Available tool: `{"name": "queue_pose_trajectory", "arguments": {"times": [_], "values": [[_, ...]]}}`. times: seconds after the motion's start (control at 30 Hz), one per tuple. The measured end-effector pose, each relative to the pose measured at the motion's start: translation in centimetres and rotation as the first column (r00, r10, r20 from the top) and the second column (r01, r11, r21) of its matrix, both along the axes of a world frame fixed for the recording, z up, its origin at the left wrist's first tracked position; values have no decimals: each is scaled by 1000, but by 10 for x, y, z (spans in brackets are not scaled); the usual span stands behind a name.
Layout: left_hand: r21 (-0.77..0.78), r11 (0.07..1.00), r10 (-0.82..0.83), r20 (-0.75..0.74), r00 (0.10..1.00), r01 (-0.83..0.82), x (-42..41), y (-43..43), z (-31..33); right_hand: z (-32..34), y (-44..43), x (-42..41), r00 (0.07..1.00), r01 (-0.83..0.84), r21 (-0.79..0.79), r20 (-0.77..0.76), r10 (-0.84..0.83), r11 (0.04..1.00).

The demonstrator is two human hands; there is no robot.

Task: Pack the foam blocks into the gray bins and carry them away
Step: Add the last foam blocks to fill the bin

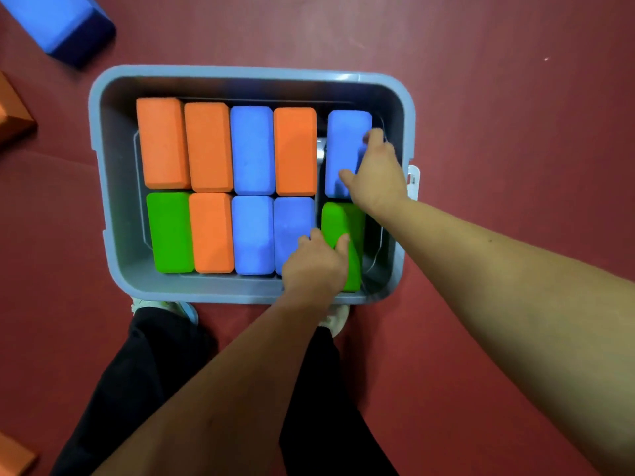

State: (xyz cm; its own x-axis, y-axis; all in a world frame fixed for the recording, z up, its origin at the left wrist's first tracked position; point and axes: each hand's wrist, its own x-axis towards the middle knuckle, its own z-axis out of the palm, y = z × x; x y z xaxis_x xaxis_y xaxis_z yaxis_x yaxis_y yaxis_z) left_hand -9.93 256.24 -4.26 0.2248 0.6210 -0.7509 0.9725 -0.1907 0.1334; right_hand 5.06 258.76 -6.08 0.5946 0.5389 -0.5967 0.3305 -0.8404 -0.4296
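Observation:
A gray bin [113, 173] stands on the red floor in front of my feet. Inside it, foam blocks stand on edge in two rows: orange, blue and green. At the far right of the back row is a blue block [345, 142], and my right hand [376, 173] grips it from the right side, thumb on its near face. Below it, at the right of the front row, a green block [347, 221] is held by my left hand [316, 262], fingers over its top edge. A narrow gap separates these two blocks from the rest.
A loose blue block [65, 25] lies on the floor at the top left. Orange blocks lie at the left edge [12, 115] and at the bottom left corner [13, 456]. My shoes touch the bin's near wall. Red floor stretches to the right.

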Motion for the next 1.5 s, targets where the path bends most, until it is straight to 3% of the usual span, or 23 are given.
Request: {"name": "queue_pose_trajectory", "arguments": {"times": [0.13,0.3,0.4,0.5,0.67,0.8,0.87,0.93,1.03,1.1,1.17,1.27,1.33,1.4,1.5], "values": [[-82,992,99,58,993,-94,-7,23,-10,3,-25,-20,980,137,-79,-137,-147,987],[-205,963,206,158,966,-172,-7,38,-29,6,-29,-11,888,356,-195,-234,-396,914],[-346,915,277,170,946,-206,-5,38,-48,2,-29,-12,739,305,-387,-480,-472,870],[-421,859,380,146,913,-291,-3,45,-68,-9,-27,-24,703,273,-395,-540,-462,877],[-486,807,434,103,895,-336,6,53,-81,-24,-29,-34,892,179,-259,-365,-268,949],[-509,831,313,93,945,-225,12,57,-70,-9,-47,-40,907,128,-193,-373,-194,973],[-381,920,159,134,978,-98,3,74,-56,-3,-53,-46,925,95,-168,-350,-150,981],[-202,979,64,162,985,-30,-16,103,-36,8,-52,-50,973,82,-133,-204,-108,988],[-10,1000,31,135,990,-29,-51,151,-17,24,-55,-53,991,130,-48,-4,-131,990],[122,992,-1,45,999,-5,-79,190,-6,28,-52,-59,981,152,-80,133,-140,985],[204,979,35,-23,999,-30,-102,223,0,29,-51,-62,963,229,-187,186,-195,955],[253,965,73,-28,997,-63,-126,264,6,24,-45,-61,934,357,-314,121,-336,880],[261,962,82,22,996,-85,-130,281,7,15,-41,-55,916,398,-329,95,-389,856],[282,939,191,45,981,-196,-131,298,1,5,-40,-48,894,444,-308,89,-439,842],[63,885,465,-57,884,-461,-136,311,-3,-4,-40,-37,888,452,-271,43,-459,850]]}}
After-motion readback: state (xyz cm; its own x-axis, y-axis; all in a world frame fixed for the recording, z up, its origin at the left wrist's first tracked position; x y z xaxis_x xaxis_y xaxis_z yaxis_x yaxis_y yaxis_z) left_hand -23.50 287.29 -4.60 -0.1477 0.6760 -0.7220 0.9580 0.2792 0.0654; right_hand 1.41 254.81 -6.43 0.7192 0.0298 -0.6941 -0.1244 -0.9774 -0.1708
